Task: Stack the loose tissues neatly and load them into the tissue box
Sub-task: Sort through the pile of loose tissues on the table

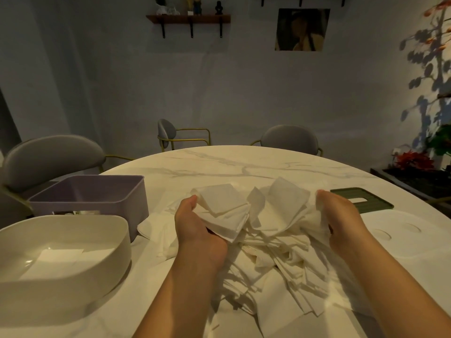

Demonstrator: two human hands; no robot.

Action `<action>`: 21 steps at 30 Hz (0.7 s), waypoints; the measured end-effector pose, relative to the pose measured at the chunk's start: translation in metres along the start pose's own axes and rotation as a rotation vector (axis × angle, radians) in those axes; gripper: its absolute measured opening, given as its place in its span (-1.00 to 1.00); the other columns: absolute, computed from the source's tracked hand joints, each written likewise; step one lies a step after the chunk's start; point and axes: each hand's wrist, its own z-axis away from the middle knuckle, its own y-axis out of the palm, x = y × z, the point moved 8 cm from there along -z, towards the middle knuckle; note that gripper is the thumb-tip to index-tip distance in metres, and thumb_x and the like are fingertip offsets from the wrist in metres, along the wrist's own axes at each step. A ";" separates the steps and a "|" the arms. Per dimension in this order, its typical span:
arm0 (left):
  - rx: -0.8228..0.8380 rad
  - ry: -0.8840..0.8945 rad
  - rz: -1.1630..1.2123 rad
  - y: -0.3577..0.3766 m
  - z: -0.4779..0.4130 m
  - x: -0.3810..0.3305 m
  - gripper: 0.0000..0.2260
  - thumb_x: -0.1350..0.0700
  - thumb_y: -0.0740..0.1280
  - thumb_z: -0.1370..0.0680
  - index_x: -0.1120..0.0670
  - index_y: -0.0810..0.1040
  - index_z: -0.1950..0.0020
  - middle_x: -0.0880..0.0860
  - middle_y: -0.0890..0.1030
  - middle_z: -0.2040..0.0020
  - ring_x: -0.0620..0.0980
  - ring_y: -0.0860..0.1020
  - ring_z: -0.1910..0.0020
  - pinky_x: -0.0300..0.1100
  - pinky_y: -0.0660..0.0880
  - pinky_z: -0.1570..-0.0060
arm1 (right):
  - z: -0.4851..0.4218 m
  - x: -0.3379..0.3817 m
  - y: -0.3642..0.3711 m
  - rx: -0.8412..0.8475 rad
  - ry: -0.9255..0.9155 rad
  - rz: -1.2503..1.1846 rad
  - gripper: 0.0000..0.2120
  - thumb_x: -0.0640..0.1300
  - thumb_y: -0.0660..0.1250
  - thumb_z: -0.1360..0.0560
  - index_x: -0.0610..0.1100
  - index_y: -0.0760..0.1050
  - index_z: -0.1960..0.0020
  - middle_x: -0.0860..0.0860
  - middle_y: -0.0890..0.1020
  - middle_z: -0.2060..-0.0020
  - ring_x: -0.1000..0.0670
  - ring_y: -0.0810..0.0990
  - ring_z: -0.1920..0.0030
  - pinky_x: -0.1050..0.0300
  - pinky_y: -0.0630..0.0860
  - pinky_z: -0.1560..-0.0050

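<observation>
A loose heap of white tissues (273, 264) lies on the round marble table (244, 162) in front of me. My left hand (195, 228) grips a bundle of folded tissues (227, 211) from its left side, raised over the heap. My right hand (341, 220) grips the crumpled right end of the lifted tissues (290, 203). A purple box (97, 198) stands open at the left. In front of it sits a white box (73, 252) with one flat tissue inside. A dark green lid with a slot (361, 200) lies flat at the right.
Grey chairs with gold frames (290, 140) stand round the far side of the table. A planter with red flowers (412, 162) is at the right. A wall shelf (188, 19) and a picture (302, 29) hang behind.
</observation>
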 end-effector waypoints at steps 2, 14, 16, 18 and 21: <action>-0.004 -0.001 0.000 0.000 0.000 0.001 -0.81 0.04 0.14 -0.61 0.08 0.43 -0.14 0.19 0.56 0.05 0.20 0.53 0.11 0.06 0.49 0.16 | 0.003 0.001 0.002 0.041 0.016 -0.065 -0.80 0.02 0.22 -0.55 -0.12 0.43 0.00 -0.08 0.53 0.10 -0.15 0.50 0.10 -0.07 0.44 -0.03; -0.035 -0.011 -0.045 -0.004 0.000 0.003 -0.84 0.02 0.18 -0.60 0.07 0.45 0.08 0.19 0.56 0.02 0.19 0.53 0.10 0.03 0.48 0.11 | 0.021 0.041 0.021 -0.067 -0.843 0.723 -0.50 0.04 0.43 -0.43 -0.01 0.44 -0.33 -0.05 0.47 -0.30 -0.05 0.42 -0.23 -0.02 0.44 -0.22; -0.030 -0.011 -0.049 -0.004 -0.002 0.003 -0.83 0.01 0.18 -0.60 0.07 0.46 0.07 0.19 0.56 0.02 0.19 0.53 0.09 0.03 0.49 0.10 | 0.008 0.026 0.022 0.000 -0.681 0.830 -0.49 0.09 0.38 -0.46 -0.04 0.40 -0.36 -0.05 0.46 -0.30 -0.07 0.45 -0.22 0.00 0.47 -0.18; -0.031 -0.009 -0.060 -0.005 -0.003 0.004 -0.84 0.00 0.18 -0.59 0.06 0.46 0.07 0.18 0.56 0.01 0.19 0.54 0.07 0.03 0.49 0.08 | 0.001 0.019 0.019 0.001 -0.582 0.960 -0.44 0.17 0.33 -0.47 -0.03 0.34 -0.39 -0.07 0.43 -0.32 -0.12 0.45 -0.24 -0.10 0.48 -0.19; -0.024 -0.008 -0.070 -0.004 -0.004 0.005 -0.84 -0.02 0.18 -0.59 0.04 0.46 0.06 0.17 0.56 -0.01 0.19 0.54 0.04 0.02 0.48 0.06 | 0.003 0.023 0.019 0.023 -0.595 0.927 -0.39 0.12 0.40 -0.44 0.08 0.27 -0.42 -0.03 0.34 -0.40 -0.13 0.39 -0.32 -0.19 0.44 -0.25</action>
